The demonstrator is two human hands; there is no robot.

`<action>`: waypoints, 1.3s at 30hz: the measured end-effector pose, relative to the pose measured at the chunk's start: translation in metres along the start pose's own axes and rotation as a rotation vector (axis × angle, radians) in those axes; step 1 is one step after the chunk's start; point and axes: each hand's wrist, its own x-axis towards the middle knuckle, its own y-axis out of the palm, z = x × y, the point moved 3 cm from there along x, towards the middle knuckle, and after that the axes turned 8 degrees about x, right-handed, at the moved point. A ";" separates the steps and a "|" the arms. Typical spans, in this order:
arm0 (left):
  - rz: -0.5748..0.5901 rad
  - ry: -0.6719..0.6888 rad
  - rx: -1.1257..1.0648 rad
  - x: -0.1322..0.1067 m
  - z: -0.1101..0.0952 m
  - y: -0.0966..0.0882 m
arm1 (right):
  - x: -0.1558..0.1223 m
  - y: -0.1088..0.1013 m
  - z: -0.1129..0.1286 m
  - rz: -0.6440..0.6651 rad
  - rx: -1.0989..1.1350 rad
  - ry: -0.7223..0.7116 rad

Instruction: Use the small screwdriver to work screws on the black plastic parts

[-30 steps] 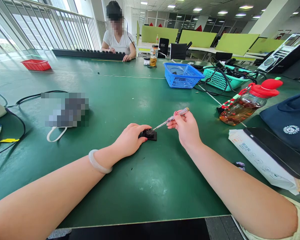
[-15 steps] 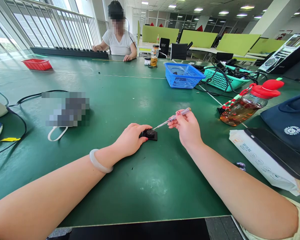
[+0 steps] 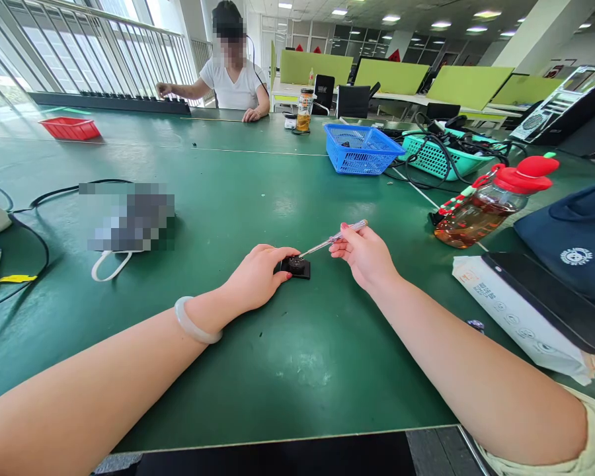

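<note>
A small black square part (image 3: 297, 267) with a round centre lies on the green table (image 3: 258, 344). My left hand (image 3: 256, 276) is curled over its left side, fingertips pressing on it. My right hand (image 3: 364, 254) pinches a thin clear-handled screwdriver (image 3: 330, 239), whose metal tip rests on the centre of the black part. The screwdriver slants up to the right.
A tea bottle with a red lid (image 3: 490, 201) lies at the right, beside a white box (image 3: 520, 314) and a dark blue bag (image 3: 572, 238). A blue basket (image 3: 361, 149) and a teal basket (image 3: 434, 155) stand behind. Cables (image 3: 30, 225) run at the left. A person (image 3: 233, 73) sits at the far side.
My right hand has dropped a little and the screwdriver now lies at a flatter angle. The person at the far side has slid a long black keyboard to the left.
</note>
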 end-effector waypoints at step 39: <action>0.009 -0.003 -0.014 -0.001 -0.001 0.000 | 0.007 -0.005 0.001 0.025 -0.034 -0.017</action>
